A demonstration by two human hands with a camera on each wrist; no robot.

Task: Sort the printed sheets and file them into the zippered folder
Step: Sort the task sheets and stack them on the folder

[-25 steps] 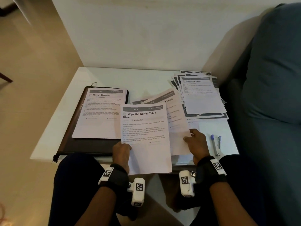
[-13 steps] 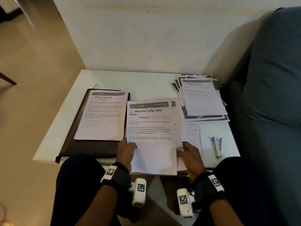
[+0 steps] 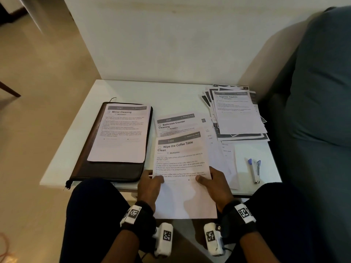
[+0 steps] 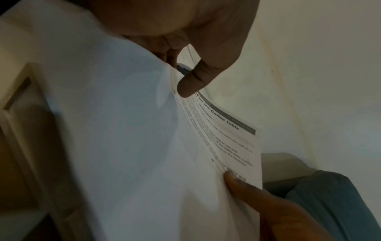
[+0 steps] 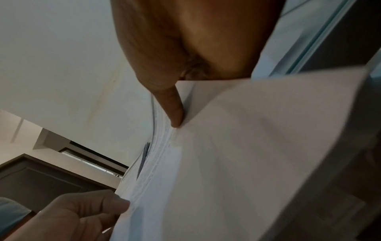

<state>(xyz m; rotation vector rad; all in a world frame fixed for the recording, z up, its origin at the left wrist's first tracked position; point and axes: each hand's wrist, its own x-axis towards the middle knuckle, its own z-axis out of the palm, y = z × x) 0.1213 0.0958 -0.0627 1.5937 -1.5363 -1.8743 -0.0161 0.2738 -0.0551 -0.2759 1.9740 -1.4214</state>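
Note:
Both hands hold the "Wipe the Coffee Table Clean" sheet point(image 3: 180, 162) over the table's near edge. My left hand point(image 3: 153, 180) pinches its left edge, thumb point(image 4: 191, 81) on top. My right hand point(image 3: 204, 179) pinches its right edge, thumb point(image 5: 173, 106) on the paper point(image 5: 226, 163). A "Bathroom Counter Cleaning" sheet point(image 3: 174, 123) shows just behind it, with more sheets fanned to its right. The dark zippered folder point(image 3: 114, 171) lies closed at the left, a "Mirror Cleaning" sheet point(image 3: 121, 133) on top. A loose pile topped by "Organize Napkins" point(image 3: 237, 112) sits at the back right.
A small stapler point(image 3: 254, 170) lies near the table's point(image 3: 171, 92) front right corner. A blue-grey sofa point(image 3: 322, 92) stands against the table's right side, a wall is behind it, and my knees are under the near edge.
My right hand left the fanned sheets and took the coffee table sheet's right edge. The sheet slid toward me, uncovering the "Bathroom Counter Cleaning" sheet behind it.

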